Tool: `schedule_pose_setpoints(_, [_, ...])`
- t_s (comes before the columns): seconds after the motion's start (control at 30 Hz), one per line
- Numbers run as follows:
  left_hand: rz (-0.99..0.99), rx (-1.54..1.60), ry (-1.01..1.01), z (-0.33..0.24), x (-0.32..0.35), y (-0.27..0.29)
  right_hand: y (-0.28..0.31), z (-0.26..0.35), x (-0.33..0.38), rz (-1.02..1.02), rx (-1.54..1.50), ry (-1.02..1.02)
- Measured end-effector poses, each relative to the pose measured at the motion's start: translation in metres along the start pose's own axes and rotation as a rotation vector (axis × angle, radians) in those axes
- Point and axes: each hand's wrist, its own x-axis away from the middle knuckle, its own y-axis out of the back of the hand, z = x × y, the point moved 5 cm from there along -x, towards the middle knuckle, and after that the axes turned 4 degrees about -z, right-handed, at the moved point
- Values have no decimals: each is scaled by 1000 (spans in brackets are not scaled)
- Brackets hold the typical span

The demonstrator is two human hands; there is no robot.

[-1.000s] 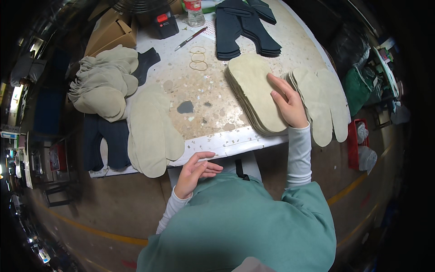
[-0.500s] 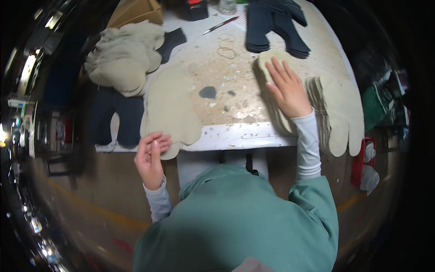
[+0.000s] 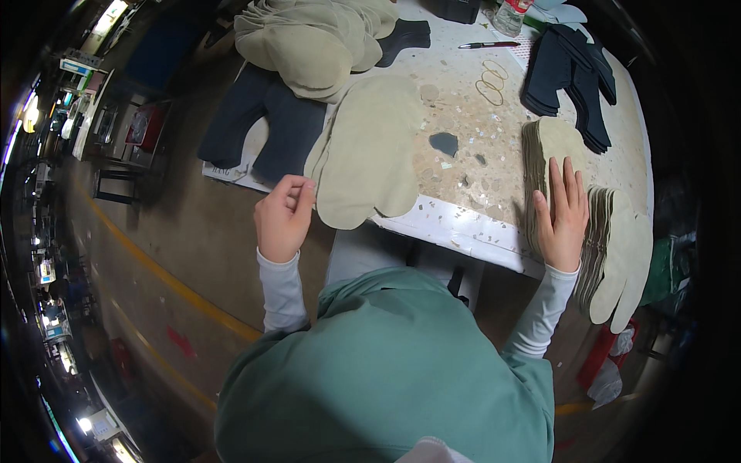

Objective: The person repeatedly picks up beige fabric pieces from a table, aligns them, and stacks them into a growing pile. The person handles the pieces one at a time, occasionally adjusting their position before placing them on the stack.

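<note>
At the counter (image 3: 455, 108), your right hand (image 3: 563, 230) lies flat on the cream fabric stack (image 3: 561, 137), your left hand (image 3: 282, 220) curled by the overlapping cream cutouts (image 3: 372, 147), grip unclear: likely a pick-up, calling next for a clean pinch.

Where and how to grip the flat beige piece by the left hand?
Probably pinch the rounded near end of the beige piece, coming from the person's side, thumb on top: it lies flat, but that end juts past the table edge, so its underside looks reachable.
</note>
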Motion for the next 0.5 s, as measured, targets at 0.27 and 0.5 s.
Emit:
schedule_pose_setpoints(0.27, [310,794,25,-9,13,-35,5,76,12,185,-1063,-112])
schedule_pose_setpoints(0.5, [795,900,483,-19,78,-90,-60,137,4,475,-1612,-332])
